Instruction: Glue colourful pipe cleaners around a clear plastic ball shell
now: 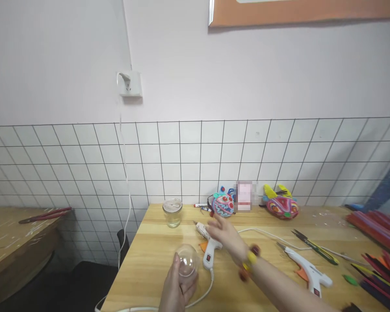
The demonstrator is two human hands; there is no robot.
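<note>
My left hand (pixel 175 288) holds a clear plastic half-sphere (pixel 186 262) above the near edge of the wooden table (pixel 149 268). My right hand (pixel 224 234) reaches forward with fingers spread, over the white glue gun (pixel 208 251) that lies on the table; whether it touches the gun I cannot tell. A beaded bracelet (pixel 250 260) sits on my right wrist. The gun's white cord (pixel 201 294) curls toward the near edge.
A small glass jar (pixel 172 212) stands at the back left of the table. Two colourful masks (pixel 223 204) (pixel 281 206) lean on the tiled wall. A second glue gun (pixel 308 273), scissors (pixel 313 247) and coloured strips (pixel 377 227) lie to the right. Another table (pixel 13 242) stands left.
</note>
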